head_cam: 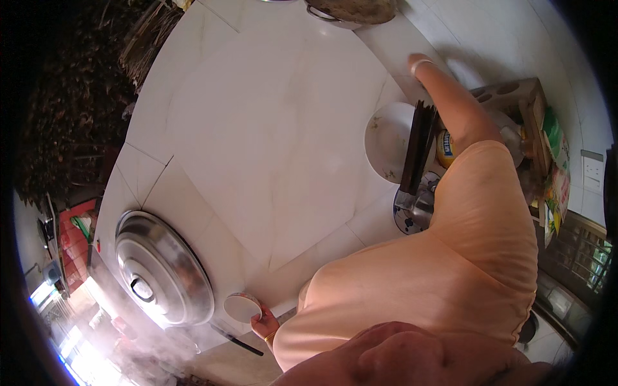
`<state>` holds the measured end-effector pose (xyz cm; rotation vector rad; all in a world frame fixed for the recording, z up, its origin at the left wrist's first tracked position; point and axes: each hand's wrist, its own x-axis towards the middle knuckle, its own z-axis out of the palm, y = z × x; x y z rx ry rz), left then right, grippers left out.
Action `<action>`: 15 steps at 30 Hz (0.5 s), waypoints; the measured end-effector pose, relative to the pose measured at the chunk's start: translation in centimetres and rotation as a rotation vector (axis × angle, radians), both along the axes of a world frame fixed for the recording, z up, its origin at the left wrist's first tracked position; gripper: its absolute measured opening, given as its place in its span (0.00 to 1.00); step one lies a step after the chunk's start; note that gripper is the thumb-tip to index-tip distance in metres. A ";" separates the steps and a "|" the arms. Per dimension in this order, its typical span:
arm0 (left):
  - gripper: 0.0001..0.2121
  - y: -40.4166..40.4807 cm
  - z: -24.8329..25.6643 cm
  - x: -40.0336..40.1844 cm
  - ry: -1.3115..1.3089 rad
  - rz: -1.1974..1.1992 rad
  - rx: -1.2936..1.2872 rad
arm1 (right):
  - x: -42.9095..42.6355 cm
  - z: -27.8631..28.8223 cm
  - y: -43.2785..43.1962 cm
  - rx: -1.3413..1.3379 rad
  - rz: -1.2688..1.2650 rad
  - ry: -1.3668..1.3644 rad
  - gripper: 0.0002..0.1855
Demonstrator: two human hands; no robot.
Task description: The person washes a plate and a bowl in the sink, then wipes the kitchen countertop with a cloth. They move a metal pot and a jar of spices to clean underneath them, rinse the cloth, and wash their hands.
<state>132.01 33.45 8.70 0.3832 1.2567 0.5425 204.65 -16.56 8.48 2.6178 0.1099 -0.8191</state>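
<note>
My left hand [264,324], with a bracelet at the wrist, grips the rim of a small white bowl [241,308] with a patterned outside. The bowl's inside faces the camera. Just left of it, a large domed steel lid [159,275] covers a round pan, and steam shows beyond. My right arm stretches to the upper right. My right hand [417,62], with a pale band at the wrist, is by the wall; its fingers are mostly hidden, and whether it holds anything cannot be told. Near that arm lie a large white basin [388,142] and a bundle of dark chopsticks [419,149].
A pale stone-look countertop [270,135] spreads ahead. A blue-patterned plate [405,212], a yellow-labelled container [445,148] and a wooden rack [536,130] stand at the right. A handled metal pan [357,12] is at the top. A dark handle [241,343] projects near the bowl.
</note>
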 end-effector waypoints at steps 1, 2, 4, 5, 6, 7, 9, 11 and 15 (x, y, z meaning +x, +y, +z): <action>0.29 -0.2 0.0 -0.3 0.030 0.037 0.009 | 0.4 -0.2 1.0 0.085 -0.057 -0.111 0.14; 0.29 1.0 -1.5 1.7 0.067 -0.019 -0.020 | -1.1 -0.1 -1.4 0.163 -0.089 -0.223 0.14; 0.28 0.3 -0.7 1.4 0.040 0.010 -0.003 | -0.5 -0.9 1.8 0.305 -0.027 -0.328 0.14; 0.28 0.0 -0.3 1.3 0.012 0.029 0.002 | -0.1 -1.1 1.7 0.368 -0.044 -0.337 0.16; 0.28 0.0 -0.1 1.4 0.012 0.035 0.013 | 0.1 -1.2 0.6 0.426 -0.065 -0.351 0.17; 0.28 0.0 -0.8 1.8 0.021 0.036 0.004 | 2.4 -2.8 -4.2 0.239 -0.049 -0.294 0.16; 0.27 -0.1 -1.5 1.2 0.048 0.080 0.022 | 3.9 -4.7 -9.1 -0.016 -0.132 -0.283 0.17; 0.26 0.1 -0.8 -0.4 0.002 -0.001 0.046 | 2.8 -5.8 -6.9 0.106 -0.424 -0.436 0.23; 0.26 -0.5 -1.3 1.5 0.041 0.078 0.005 | 7.2 -5.9 -6.8 0.486 -0.149 -0.532 0.28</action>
